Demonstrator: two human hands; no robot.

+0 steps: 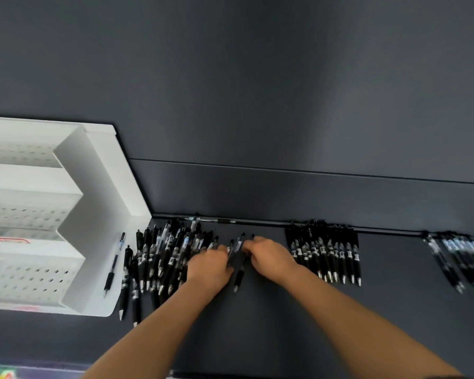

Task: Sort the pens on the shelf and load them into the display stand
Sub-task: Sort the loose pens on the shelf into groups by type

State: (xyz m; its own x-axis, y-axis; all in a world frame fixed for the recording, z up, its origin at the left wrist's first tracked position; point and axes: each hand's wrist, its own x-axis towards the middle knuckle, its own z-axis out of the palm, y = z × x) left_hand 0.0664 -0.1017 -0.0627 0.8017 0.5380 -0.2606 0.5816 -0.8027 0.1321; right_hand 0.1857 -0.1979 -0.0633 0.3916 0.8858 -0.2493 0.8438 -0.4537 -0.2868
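Back panel [257, 77]: dark grey, matte, fills the upper half of the view; a raised strip runs along its foot.
Shelf [285, 318]: dark, flat surface that carries everything; a thin rail runs where it meets the back panel.
Display stand [104, 187]: white, stepped tiers with rows of small holes, at the far left of the shelf, back against the panel; a red-outlined label sits on one tier front.
Loose pile [162, 258]: black pens heaped and crossing each other, just right of the stand, tips mostly toward the camera.
Sorted row [326, 255]: black pens lying side by side, parallel, silver tips toward the camera, right of the hands.
Far-right group [454, 255]: more pens with clear barrels, slanted and blurred, well apart from the sorted row.
Left hand [208, 269]: at the right edge of the loose pile, fingers curled onto a small bunch [237, 251] of pens.
Right hand [268, 255]: just beside the left, fingertips pinching the same small bunch from the other side; motion blur hides the exact grip.
Single pen [114, 265]: clear barrel with a black grip, lying alone between the stand and the pile.
Rail pen [211, 220]: lies lengthwise along the back rail behind the pile.
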